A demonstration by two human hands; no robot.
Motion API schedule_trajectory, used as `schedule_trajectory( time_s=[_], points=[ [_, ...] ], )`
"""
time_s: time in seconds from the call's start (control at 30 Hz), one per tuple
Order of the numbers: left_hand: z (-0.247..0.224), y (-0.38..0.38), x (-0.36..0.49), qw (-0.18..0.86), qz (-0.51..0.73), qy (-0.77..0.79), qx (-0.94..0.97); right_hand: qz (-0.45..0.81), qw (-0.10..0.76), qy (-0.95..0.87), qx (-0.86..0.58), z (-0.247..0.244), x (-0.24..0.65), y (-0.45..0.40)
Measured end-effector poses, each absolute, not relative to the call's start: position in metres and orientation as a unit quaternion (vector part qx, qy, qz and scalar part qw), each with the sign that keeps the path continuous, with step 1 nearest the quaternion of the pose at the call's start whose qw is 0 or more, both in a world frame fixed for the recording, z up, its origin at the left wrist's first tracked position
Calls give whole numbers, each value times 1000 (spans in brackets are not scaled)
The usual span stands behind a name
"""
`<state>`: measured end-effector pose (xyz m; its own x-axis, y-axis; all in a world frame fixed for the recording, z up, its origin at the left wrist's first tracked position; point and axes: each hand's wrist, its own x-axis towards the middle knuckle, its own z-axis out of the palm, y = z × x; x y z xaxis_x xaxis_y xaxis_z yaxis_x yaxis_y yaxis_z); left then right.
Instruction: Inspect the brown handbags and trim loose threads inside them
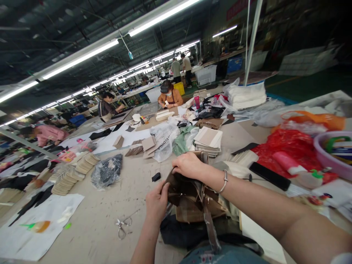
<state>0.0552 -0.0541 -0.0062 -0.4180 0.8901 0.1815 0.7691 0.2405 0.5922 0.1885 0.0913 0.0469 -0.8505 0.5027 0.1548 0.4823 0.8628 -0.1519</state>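
A brown handbag (192, 213) is held close to my body, its mouth facing up so that part of the dark inside shows. My left hand (156, 201) grips the near-left edge of the bag with the thumb on top. Over the far rim bends my right hand (189, 165), its fingers closed on the bag's edge and partly hidden. A strap hangs from the bag toward my lap. Black cloth (178, 231) lies beneath it. On the table to the left are metal scissors (121, 228) and a small black piece (156, 177).
Stacked beige panels (208, 139) stand beyond the bag. A black phone (269, 176), red plastic bag (291, 150) and purple basin (320, 146) are on the right. At left lie a glue bottle (41, 226) on white paper and a plastic-wrapped black bundle (107, 171). Co-workers sit across the tables.
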Motion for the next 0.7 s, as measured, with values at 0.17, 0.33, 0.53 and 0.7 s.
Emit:
schedule_trajectory(
  time_s=[0.17, 0.33, 0.53, 0.7],
  points=[
    [13, -49, 59, 50, 141, 813, 562, 45, 89, -960, -262, 49, 187, 92],
    [32, -28, 59, 44, 88, 786, 611, 56, 80, -959, -265, 47, 184, 95],
    [25, -4, 49, 74, 109, 765, 630, 88, 86, -963, -240, 39, 193, 109],
    [23, -4, 41, 65, 111, 787, 603, 80, 112, -960, -245, 34, 205, 124]
  ],
)
